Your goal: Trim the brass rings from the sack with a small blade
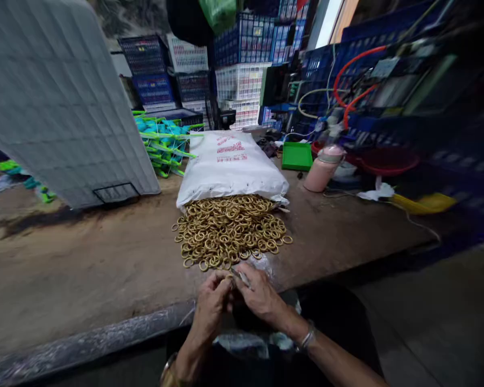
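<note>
A heap of several brass rings [229,228] spills from the open mouth of a white sack [232,164] lying on the brown workbench [84,269]. My left hand [212,303] and my right hand [258,295] meet at the bench's near edge, just in front of the heap. Both hands have their fingers curled and pinched together. A brass ring shows at the left fingertips. A small silvery piece [241,277] sits between the right fingers. Clear plastic [262,344] lies under my wrists, over my lap.
A large grey quilted panel [60,102] leans on the bench at the left. A green tray [297,156], a pink bottle [322,167], a red basin [387,160] and a yellow scoop [425,203] stand at the right. Stacked blue and white crates [237,59] fill the back.
</note>
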{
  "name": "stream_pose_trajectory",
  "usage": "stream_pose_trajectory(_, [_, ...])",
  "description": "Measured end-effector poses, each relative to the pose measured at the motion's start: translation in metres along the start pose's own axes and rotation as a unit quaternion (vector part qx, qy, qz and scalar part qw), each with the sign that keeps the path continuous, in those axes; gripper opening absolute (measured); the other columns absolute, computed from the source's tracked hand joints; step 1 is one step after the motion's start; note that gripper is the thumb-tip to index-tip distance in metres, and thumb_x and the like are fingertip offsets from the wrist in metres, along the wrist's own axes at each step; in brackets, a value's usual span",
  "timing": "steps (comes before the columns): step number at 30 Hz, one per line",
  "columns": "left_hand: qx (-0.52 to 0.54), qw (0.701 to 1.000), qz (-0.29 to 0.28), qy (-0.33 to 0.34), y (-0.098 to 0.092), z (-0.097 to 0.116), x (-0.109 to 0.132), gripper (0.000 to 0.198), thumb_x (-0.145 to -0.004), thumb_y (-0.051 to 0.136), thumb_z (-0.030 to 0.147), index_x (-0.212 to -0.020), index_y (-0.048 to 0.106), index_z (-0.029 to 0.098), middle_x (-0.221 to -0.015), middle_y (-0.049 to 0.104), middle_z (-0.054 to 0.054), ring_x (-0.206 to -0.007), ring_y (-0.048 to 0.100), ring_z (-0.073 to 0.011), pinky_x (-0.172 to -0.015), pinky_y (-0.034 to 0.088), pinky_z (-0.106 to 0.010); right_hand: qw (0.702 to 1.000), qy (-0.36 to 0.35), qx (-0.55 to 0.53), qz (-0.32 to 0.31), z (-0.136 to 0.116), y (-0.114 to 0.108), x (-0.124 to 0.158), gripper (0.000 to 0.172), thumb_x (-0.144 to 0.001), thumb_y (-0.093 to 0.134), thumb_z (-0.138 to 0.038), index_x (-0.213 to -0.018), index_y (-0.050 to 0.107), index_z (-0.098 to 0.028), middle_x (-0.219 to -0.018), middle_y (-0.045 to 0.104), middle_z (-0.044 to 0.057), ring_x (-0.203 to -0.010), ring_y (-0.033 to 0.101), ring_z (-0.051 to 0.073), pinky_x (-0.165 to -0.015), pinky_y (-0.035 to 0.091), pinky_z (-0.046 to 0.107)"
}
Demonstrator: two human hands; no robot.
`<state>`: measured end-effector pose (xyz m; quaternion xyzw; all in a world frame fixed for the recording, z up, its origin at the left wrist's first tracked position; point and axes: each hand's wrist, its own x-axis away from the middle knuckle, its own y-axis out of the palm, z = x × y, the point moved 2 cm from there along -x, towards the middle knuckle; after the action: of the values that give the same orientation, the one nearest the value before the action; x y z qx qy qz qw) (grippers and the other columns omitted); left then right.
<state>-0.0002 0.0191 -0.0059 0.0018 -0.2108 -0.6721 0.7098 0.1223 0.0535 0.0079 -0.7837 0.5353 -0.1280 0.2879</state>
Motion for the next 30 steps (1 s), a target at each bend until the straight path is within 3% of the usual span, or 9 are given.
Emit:
stream_pose_trajectory(8, [-0.047,0.999,-0.024,-0.011,0.008,0.004,-0.001,0.029,-0.075,0.054,0.046,-0.072,0.046,0.017,-0.046,0.045,0.008,-0.032,0.035,-0.0035,-0.029,0.03,-0.013,1.0,-0.011,-0.008,0.023,-0.006,-0.006,0.001,0.009,-0.078,0.041,-0.017,-0.07,0.045,-0.02,-0.06,0.05,-0.003,-0.055,0.044,0.01,-0.053,0.031,0.02])
stream_pose_trajectory(15, [0.088,0.991,-0.075,-0.063,0.01,0.01,0.006,0.028,-0.073,0.06,0.041,-0.076,0.043,0.018,-0.051,0.049,0.008,-0.031,0.035,-0.0022,-0.027,0.027,-0.011,0.999,-0.034,0.019,0.028,-0.008,-0.009,0.0,0.008,-0.075,0.041,-0.014,-0.076,0.046,-0.02,-0.065,0.054,-0.001,-0.06,0.05,0.012,-0.057,0.034,0.022])
stream_pose_trajectory(20, [0.132,0.985,-0.082,-0.081,0.009,0.009,0.006,0.028,-0.074,0.058,0.042,-0.077,0.045,0.017,-0.05,0.05,0.006,-0.032,0.037,-0.0028,-0.028,0.027,-0.012,0.996,-0.08,0.034,0.006,-0.011,-0.009,0.002,0.012,-0.073,0.04,-0.011,-0.079,0.047,-0.019,-0.069,0.055,0.001,-0.064,0.053,0.014,-0.059,0.035,0.023])
stream_pose_trajectory(24, [0.125,0.987,-0.074,-0.067,0.01,0.009,0.005,0.029,-0.073,0.06,0.042,-0.076,0.047,0.016,-0.052,0.052,0.004,-0.034,0.039,-0.003,-0.029,0.029,-0.012,0.999,-0.02,-0.035,0.004,-0.011,-0.008,0.003,0.008,-0.08,0.04,-0.021,-0.078,0.048,-0.019,-0.068,0.055,0.0,-0.063,0.051,0.013,-0.06,0.036,0.023])
stream_pose_trajectory(30, [0.118,0.987,-0.091,-0.054,0.012,0.011,0.005,0.028,-0.073,0.06,0.04,-0.074,0.05,0.015,-0.058,0.055,0.002,-0.037,0.043,-0.0037,-0.031,0.031,-0.013,0.975,0.088,-0.2,-0.032,-0.004,-0.003,0.0,0.03,-0.086,0.035,-0.043,-0.074,0.048,-0.018,-0.06,0.052,-0.003,-0.057,0.048,0.011,-0.057,0.038,0.022])
